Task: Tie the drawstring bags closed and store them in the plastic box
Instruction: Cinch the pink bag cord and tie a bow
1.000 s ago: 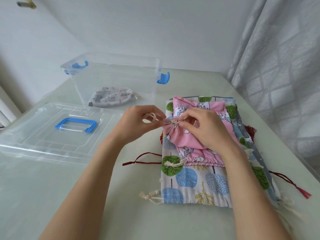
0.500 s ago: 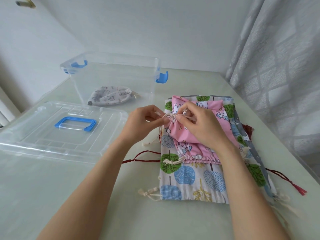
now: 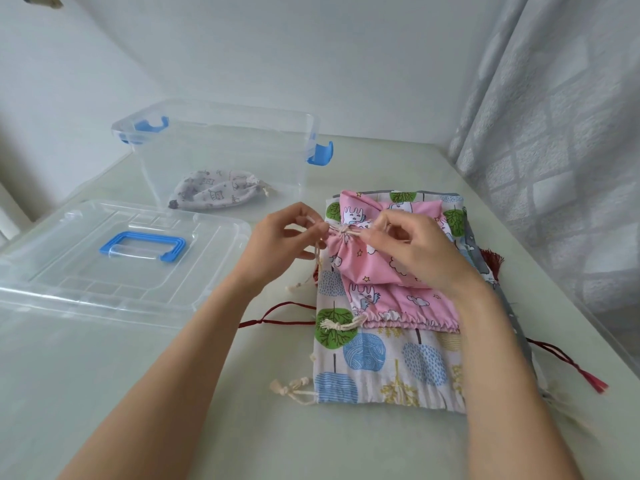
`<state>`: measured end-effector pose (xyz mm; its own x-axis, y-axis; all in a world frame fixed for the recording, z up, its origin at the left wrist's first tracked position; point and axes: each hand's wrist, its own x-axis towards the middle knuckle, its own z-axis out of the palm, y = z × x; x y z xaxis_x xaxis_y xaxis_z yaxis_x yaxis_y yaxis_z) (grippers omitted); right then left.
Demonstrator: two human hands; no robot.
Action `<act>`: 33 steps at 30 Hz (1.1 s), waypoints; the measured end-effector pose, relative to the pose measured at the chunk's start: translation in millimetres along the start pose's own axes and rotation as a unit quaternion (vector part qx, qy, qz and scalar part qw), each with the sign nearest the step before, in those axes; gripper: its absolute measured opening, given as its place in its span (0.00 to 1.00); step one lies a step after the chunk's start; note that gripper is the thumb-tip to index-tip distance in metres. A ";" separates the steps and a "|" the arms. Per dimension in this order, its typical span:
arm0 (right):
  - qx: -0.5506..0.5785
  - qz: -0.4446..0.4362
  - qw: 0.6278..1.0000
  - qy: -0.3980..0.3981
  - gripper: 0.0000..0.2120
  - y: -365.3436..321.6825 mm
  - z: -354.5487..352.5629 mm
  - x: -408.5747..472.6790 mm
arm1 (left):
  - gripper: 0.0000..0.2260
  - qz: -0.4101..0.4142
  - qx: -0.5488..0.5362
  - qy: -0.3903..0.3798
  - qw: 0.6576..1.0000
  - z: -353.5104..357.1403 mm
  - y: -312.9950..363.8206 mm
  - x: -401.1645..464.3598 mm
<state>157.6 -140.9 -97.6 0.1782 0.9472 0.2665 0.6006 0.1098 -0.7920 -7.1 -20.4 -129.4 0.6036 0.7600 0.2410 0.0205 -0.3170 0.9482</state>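
Observation:
A small pink drawstring bag [image 3: 360, 261] lies on a stack of bags, its mouth gathered tight toward the left. My left hand [image 3: 284, 242] pinches the cream cord at that mouth, and one cord end hangs down below it. My right hand [image 3: 412, 249] pinches the cord on the other side of the gathered mouth. Under it lies a second pink bag [image 3: 408, 306], then a tree-print bag [image 3: 388, 362]. The clear plastic box [image 3: 221, 147] with blue latches stands at the back left, with a grey printed bag [image 3: 214, 190] inside.
The clear lid [image 3: 104, 261] with a blue handle lies flat left of my hands. Dark red cords [image 3: 277, 315] and a tassel [image 3: 595, 382] stick out from under the stack. A grey curtain [image 3: 561, 133] hangs along the table's right edge.
Both hands have shifted slightly away from me with the cord. The pink bag's mouth looks more tightly gathered, and a loose cord end now dangles under my left hand.

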 end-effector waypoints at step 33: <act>0.059 0.059 0.992 0.093 0.06 15.2 33.7 15.0 | 0.09 0.015 -0.024 -0.154 0.988 -18.0 23.1 -10.9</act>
<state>143.1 -114.8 -124.1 0.3894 0.8844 0.2572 0.4736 0.0472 -0.8795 -27.5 -25.8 -106.4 0.8178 0.5390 0.2016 -0.0349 -0.3032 0.9523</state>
